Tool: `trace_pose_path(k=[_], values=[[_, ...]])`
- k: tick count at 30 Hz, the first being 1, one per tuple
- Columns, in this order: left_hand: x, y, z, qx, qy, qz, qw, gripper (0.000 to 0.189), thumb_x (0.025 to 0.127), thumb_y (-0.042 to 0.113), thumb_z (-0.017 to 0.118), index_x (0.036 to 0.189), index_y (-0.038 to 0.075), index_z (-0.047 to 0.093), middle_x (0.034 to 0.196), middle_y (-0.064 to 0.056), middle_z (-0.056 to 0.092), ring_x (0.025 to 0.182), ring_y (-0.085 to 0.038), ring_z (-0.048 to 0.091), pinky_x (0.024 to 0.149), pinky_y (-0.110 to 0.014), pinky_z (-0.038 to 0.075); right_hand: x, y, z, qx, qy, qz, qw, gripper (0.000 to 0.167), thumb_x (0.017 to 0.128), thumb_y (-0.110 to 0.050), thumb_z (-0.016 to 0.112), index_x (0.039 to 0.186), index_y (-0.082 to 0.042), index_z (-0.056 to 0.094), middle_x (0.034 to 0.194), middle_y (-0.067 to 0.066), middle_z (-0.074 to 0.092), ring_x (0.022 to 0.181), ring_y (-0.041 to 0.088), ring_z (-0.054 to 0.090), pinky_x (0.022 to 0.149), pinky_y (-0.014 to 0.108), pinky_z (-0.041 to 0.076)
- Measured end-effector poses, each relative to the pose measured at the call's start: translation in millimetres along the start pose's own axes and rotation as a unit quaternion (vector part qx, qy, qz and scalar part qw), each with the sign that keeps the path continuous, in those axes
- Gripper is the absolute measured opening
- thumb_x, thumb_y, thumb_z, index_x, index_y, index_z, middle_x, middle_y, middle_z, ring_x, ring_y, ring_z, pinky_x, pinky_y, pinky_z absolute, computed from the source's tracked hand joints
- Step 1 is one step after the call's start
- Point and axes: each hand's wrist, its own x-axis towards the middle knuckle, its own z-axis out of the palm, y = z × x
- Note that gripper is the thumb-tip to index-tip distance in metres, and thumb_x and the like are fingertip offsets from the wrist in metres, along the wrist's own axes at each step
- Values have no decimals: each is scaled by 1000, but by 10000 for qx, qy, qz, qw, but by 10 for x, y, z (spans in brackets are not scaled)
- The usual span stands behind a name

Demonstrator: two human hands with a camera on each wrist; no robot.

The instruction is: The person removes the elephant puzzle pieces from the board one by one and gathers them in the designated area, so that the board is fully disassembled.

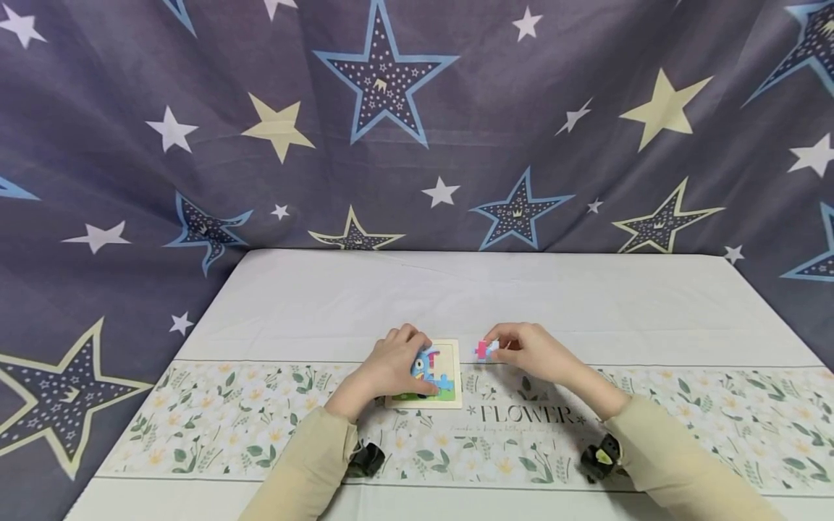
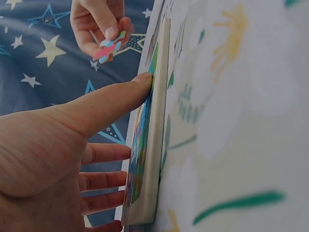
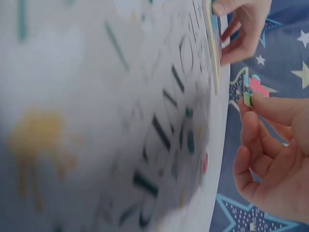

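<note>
Its fingers extended, the left hand (image 1: 394, 362) rested across the puzzle board (image 1: 458, 369) beneath it, presumably to steady it, while the right hand (image 1: 533, 352) pinched a pink-and-blue puzzle piece (image 1: 483, 350) between both hands, by one edge, probably to leave its shape visible.

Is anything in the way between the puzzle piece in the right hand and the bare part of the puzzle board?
Nothing visible: between the puzzle piece in the right hand and the puzzle board's bare part, the way looks open. The left hand covers the board's left side.
</note>
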Motion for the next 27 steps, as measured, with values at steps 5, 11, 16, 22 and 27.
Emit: trace_pose_path(k=[5,11,16,22,27], values=[[4,-8,1,-5,6,-4,10000,72,68,48,75,123,11,49,121,-7,42,102,-23,40,87,-44,36,-56,64,-105,-9,122,120,9999,17,87,-12,58,102,-14,66,72,-1,54,53,8,40,48,23,38],[0,-14,3,0,3,11,10000,72,68,49,75,123,11,49,121,-7,42,101,-23,40,87,-44,36,-120,134,-190,-78,216,199,9995,18,88,-11,56,103,-12,65,75,4,57,55,10,43,50,24,39],[-2,-10,1,-16,-4,36,10000,72,68,48,75,124,11,49,121,-7,42,102,-23,41,86,-44,36,-171,197,-229,-129,295,244,9992,17,88,-11,57,103,-11,65,77,4,58,57,11,45,51,24,40],[-1,-13,10,-9,-26,3,10000,72,68,49,74,124,12,49,121,-7,42,103,-23,40,87,-44,36,-217,254,-249,-194,349,241,9989,17,87,-9,58,102,-10,66,77,1,57,60,11,48,52,24,41],[4,-16,10,-29,-6,16,10000,72,68,49,75,124,12,49,121,-6,41,102,-22,40,87,-43,36,-247,296,-251,-193,319,376,9986,19,88,-9,56,103,-11,66,76,1,56,60,12,48,52,24,41]])
